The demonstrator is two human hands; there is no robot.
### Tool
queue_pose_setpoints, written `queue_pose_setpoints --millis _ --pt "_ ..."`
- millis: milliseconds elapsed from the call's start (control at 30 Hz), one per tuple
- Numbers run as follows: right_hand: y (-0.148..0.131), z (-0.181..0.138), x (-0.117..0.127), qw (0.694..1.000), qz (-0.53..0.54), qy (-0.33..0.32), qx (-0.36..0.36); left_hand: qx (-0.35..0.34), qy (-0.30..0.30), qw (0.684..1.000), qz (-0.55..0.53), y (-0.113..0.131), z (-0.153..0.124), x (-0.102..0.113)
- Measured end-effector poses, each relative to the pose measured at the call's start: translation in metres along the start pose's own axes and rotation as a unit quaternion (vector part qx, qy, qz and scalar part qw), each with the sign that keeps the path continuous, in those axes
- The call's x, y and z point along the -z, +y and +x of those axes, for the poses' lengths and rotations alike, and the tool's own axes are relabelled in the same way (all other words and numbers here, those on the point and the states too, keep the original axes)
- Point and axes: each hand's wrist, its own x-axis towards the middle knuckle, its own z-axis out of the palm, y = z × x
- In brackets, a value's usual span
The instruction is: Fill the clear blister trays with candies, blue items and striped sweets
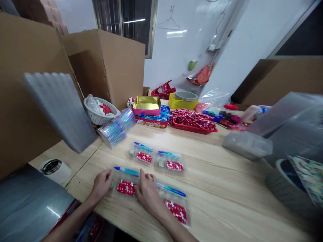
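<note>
A clear plastic tray (pixel 118 195) lies on the table between my two hands. It holds a slim blue pen-like stick (pixel 127 171) and a red packet with white dots (pixel 126 187). My left hand (pixel 102 183) pinches the tray's left edge beside a small greenish item. On the opposite edge rests my right hand (pixel 147 190), its fingers curled and its thumb near the packet. Partly behind my right forearm is a second filled tray (pixel 188 208). Two similar trays, a left one (pixel 131 159) and a right one (pixel 160 164), lie farther back.
Stacked empty clear trays (pixel 113 132) stand at the back left, below a tall grey stack (pixel 60 107). A red basket (pixel 195 129) of dotted packets and a tin (pixel 151 122) of blue sticks sit behind. A white cup (pixel 57 171) is left; a grey basket (pixel 285 185) is right.
</note>
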Motion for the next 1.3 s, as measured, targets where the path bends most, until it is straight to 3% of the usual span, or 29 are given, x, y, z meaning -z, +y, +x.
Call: queue_pose_setpoints --millis 100,200,367,533,700,800,900,967,1033,1133,1233,1300 --pt "-0.003 0.015 0.013 0.999 0.005 0.051 0.004 -0.021 0.045 0.998 -0.030 0.012 0.011 0.016" --pt "0.006 0.046 0.039 0.997 -0.028 0.065 -0.023 -0.068 0.081 0.994 -0.014 0.045 0.044 0.029" --pt "0.042 0.098 0.065 0.990 -0.082 0.012 -0.110 -0.086 0.087 0.992 -0.003 0.092 0.116 0.011" --pt "0.067 0.113 0.054 0.986 -0.098 0.009 -0.133 -0.070 0.087 0.994 -0.012 0.094 0.143 -0.027" --pt "0.071 0.104 0.050 0.981 -0.113 0.062 -0.148 -0.047 0.089 0.993 -0.063 0.088 0.139 -0.029" --pt "0.084 0.077 0.061 0.980 -0.084 0.131 -0.125 -0.024 0.126 0.987 -0.100 0.086 0.119 -0.025" --pt "0.107 0.019 0.072 0.969 -0.011 0.218 -0.113 -0.010 0.151 0.975 -0.160 0.085 0.070 -0.035" --pt "0.120 -0.032 0.070 0.954 0.048 0.247 -0.162 -0.005 0.071 0.959 -0.273 0.086 0.023 -0.052" --pt "0.126 -0.083 0.057 0.937 0.108 0.217 -0.250 0.012 -0.017 0.946 -0.323 0.090 -0.026 -0.075" --pt "0.117 -0.134 0.027 0.915 0.197 0.150 -0.319 0.044 -0.087 0.932 -0.349 0.102 -0.082 -0.107" --pt "0.097 -0.148 0.009 0.878 0.286 0.139 -0.359 0.023 -0.104 0.931 -0.349 0.119 -0.107 -0.124" --pt "0.088 -0.140 0.016 0.850 0.354 0.155 -0.358 0.025 -0.104 0.933 -0.345 0.133 -0.109 -0.124"
